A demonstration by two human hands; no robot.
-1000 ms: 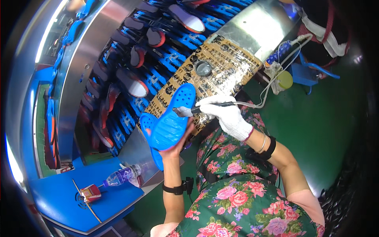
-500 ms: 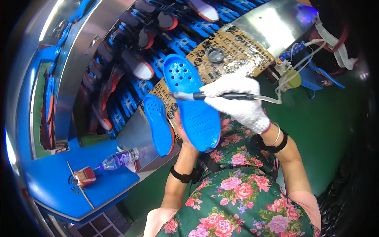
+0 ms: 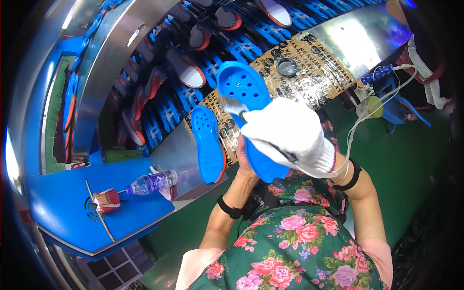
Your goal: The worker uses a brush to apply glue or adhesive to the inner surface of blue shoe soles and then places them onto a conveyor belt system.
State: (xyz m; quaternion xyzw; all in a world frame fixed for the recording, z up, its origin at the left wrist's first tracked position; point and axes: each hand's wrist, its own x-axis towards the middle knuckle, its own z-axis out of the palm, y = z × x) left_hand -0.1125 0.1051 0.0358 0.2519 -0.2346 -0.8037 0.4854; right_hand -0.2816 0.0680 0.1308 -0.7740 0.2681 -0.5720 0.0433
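My bare left hand (image 3: pixel 243 158) is closed around the edge of a blue shoe sole (image 3: pixel 241 83) and supports it from below. The sole's inner side faces up, with round holes near its far end. In a white knitted glove, my right hand (image 3: pixel 295 133) grips a brush (image 3: pixel 233 105) with a thin tube along its handle. The bristles lie over the sole's left edge, near the holes; whether they touch it I cannot tell. My glove hides much of the sole's middle. A second blue sole (image 3: pixel 209 145) with an orange-red rim rests to the left.
Taped cardboard (image 3: pixel 316 72) covers the metal ledge ahead and bears a small round dish (image 3: pixel 287 67). Beyond it, a conveyor (image 3: pixel 251 48) carries dark shoe parts. A bottle (image 3: pixel 152 182) and a small red box (image 3: pixel 107 200) occupy the blue table at left. Cables (image 3: pixel 382 99) hang at right.
My right hand has turned over, so its back now covers more of the sole. The brush tip has shifted slightly toward the sole's left edge. The whole view has moved a little.
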